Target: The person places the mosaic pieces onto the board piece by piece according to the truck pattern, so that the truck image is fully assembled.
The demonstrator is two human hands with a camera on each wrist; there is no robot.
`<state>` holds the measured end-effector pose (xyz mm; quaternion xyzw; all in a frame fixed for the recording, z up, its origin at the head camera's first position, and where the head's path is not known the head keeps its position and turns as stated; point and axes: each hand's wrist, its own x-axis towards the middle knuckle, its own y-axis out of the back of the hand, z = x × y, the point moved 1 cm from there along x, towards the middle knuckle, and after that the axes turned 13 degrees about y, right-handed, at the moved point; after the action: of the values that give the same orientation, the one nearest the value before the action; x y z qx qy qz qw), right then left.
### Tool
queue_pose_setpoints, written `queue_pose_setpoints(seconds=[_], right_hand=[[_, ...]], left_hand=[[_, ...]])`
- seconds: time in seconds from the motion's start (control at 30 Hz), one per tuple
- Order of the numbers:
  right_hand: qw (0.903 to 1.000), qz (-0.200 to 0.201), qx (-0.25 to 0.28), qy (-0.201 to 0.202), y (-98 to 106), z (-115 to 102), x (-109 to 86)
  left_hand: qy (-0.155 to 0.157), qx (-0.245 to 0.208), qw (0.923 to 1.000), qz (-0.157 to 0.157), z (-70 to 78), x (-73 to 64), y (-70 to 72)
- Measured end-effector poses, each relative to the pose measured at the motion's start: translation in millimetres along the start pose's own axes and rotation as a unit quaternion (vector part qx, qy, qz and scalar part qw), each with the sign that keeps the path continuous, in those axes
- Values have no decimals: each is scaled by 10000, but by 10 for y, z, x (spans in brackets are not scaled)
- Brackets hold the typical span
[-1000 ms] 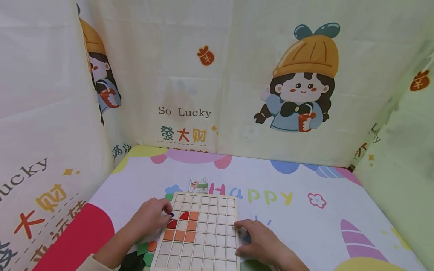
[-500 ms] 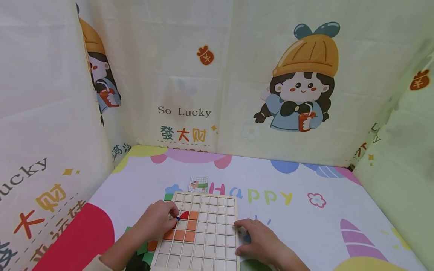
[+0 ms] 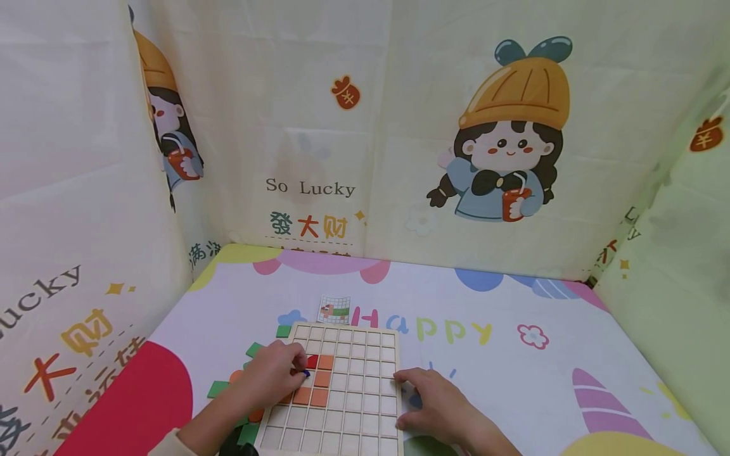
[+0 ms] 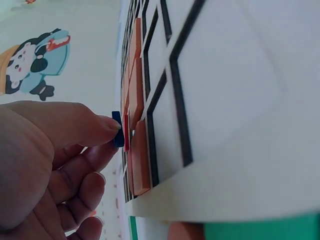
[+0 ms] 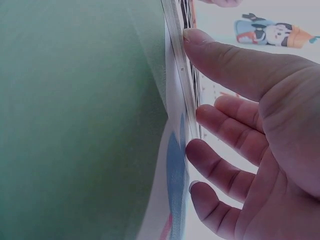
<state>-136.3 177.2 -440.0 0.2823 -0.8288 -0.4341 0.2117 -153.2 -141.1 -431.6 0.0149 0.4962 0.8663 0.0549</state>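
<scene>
My left hand [image 3: 276, 377] pinches a small blue tile [image 4: 117, 129] between thumb and fingertips, close over the left part of a wooden grid board [image 3: 365, 405]. Orange square tiles [image 3: 322, 379] lie in the board's cells just right of those fingertips. A red tile [image 3: 312, 361] with a curved side sits beside them, partly behind the fingers. The left hand covers other cells at the board's left edge. On the opposite side, my right hand [image 3: 430, 405] rests at the board's right edge, its thumb [image 5: 197, 37] against the rim and its fingers spread, holding no tile.
Loose green tiles [image 3: 219, 389] and orange pieces lie left of the board, partly under the left forearm. A small picture card [image 3: 334, 310] with a gridded drawing lies beyond the board's far edge. Printed cloth walls [image 3: 399, 126] stand around the patterned tabletop [image 3: 490, 367].
My left hand has moved right with the blue tile, from the board's left edge to over the cells beside the red tile. The right hand keeps its place.
</scene>
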Motion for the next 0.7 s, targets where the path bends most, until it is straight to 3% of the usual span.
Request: queue_pose_setpoints(seconds=[0.7], right_hand=[[9999, -15, 78, -81, 11, -19, -13]], left_hand=[[-21, 41, 9997, -251, 12, -9, -44]])
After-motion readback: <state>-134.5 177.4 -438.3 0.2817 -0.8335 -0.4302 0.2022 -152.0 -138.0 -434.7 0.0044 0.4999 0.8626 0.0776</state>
